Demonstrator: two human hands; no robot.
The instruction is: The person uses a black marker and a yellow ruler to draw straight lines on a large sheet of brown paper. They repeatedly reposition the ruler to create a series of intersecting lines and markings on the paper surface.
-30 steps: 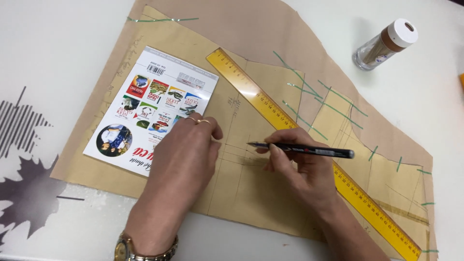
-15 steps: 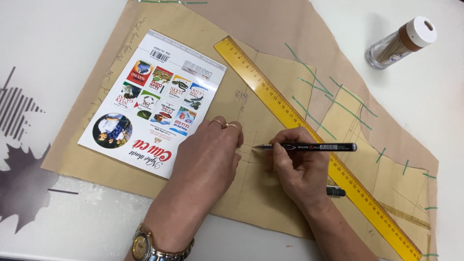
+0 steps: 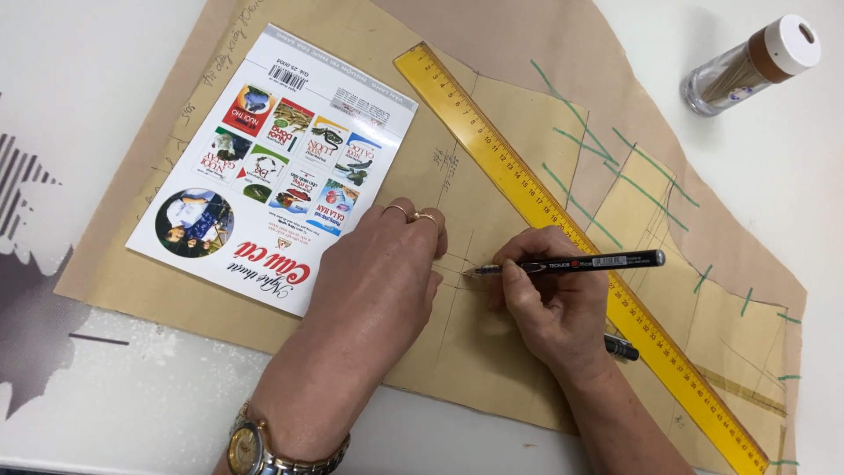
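Head view: we see the right hand (image 3: 554, 299) with its fingers closed around a black pen (image 3: 571, 262), the tip touching the tan paper pattern (image 3: 492, 343) that lies spread across the white table (image 3: 79, 88). Our left hand (image 3: 374, 290) lies flat on the pattern just beside the pen tip, fingers stretched out and close together, gripping nothing; two rings show on them, and a wristwatch (image 3: 251, 444) sits on the wrist. A yellow ruler (image 3: 492, 145) lies slanted on the pattern, passing under the right hand. A white booklet (image 3: 272, 167) with coloured pictures lies on the pattern, touching the left hand. A second dark pen (image 3: 621, 347) peeks out under the right hand. A clear jar with a white lid (image 3: 752, 62) lies on the table, well apart.
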